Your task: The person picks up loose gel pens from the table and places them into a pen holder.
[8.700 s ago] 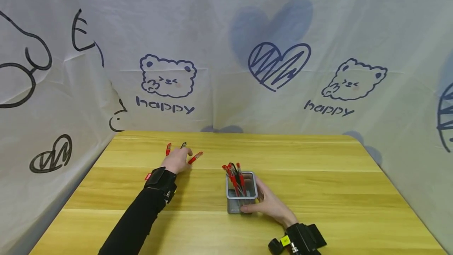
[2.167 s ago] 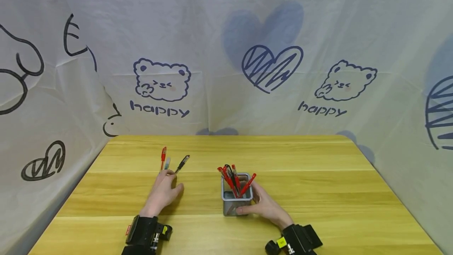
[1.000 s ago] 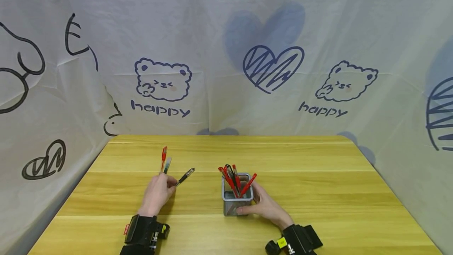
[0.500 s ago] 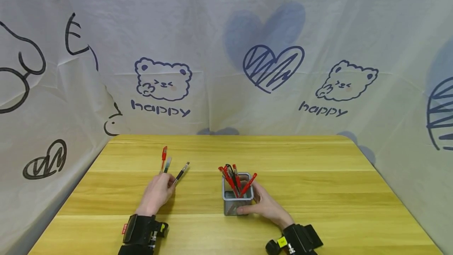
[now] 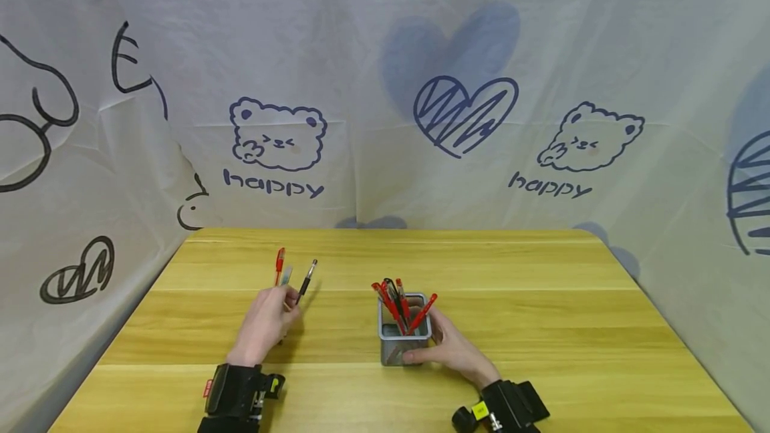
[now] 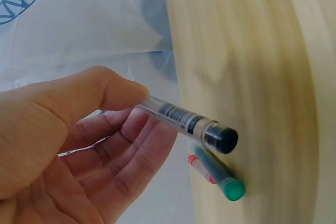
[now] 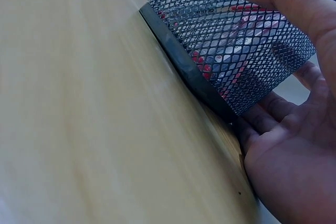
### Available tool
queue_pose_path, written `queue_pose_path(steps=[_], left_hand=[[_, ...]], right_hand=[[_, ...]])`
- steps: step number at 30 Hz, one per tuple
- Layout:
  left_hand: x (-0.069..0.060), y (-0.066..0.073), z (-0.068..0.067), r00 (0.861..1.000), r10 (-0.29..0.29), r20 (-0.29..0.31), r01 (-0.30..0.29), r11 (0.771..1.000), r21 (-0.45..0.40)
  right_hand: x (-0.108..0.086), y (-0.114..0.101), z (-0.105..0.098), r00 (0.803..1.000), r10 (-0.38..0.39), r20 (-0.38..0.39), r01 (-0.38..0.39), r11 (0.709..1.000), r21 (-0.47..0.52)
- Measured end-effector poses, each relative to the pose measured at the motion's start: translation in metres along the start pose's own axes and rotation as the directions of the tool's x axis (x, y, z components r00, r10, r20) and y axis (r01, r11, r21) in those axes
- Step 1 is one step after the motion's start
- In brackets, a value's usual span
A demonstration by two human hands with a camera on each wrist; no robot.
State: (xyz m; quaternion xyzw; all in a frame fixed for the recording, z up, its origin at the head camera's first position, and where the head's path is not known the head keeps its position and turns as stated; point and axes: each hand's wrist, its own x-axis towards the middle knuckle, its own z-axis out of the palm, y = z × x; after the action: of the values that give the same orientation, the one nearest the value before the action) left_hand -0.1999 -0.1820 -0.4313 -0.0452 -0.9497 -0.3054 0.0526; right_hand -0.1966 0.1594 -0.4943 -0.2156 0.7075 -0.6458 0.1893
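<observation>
My left hand (image 5: pixel 261 326) pinches a black gel pen (image 5: pixel 307 282) between thumb and fingers, its capped end pointing up and away. In the left wrist view the pen's clear barrel with a barcode label (image 6: pixel 181 119) runs out from the thumb tip. Just beyond that hand a red pen (image 5: pixel 279 264) and a green-ended pen (image 6: pixel 218 171) lie on the table, their near ends hidden by the hand. My right hand (image 5: pixel 457 351) grips a square metal mesh pen holder (image 5: pixel 394 353), thumb on its near side. Several red pens (image 5: pixel 419 316) and a black one lean inside.
The wooden table (image 5: pixel 541 326) ends at a pale cloth backdrop (image 5: pixel 385 172) with drawn hearts and bears. The pen holder stands upright near the table's middle, to the right of the left hand.
The black pen has swung from slanting right to more upright in my left hand. Since the oldest frame, another red pen has come into the holder; my right hand keeps its grip.
</observation>
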Motion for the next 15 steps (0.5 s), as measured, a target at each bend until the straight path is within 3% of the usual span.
queue_pose_path(steps=[9, 15], left_hand=[[0.002, 0.007, -0.006, 0.997, 0.06, -0.049, -0.064, 0.995, -0.074], [0.002, 0.014, -0.01, 0.993, 0.104, -0.052, -0.112, 0.977, -0.179]], right_hand=[[0.001, 0.002, -0.001, 1.0, 0.015, -0.002, -0.015, 1.0, 0.006], [0.001, 0.002, -0.001, 1.0, 0.018, -0.006, -0.018, 1.0, 0.005]])
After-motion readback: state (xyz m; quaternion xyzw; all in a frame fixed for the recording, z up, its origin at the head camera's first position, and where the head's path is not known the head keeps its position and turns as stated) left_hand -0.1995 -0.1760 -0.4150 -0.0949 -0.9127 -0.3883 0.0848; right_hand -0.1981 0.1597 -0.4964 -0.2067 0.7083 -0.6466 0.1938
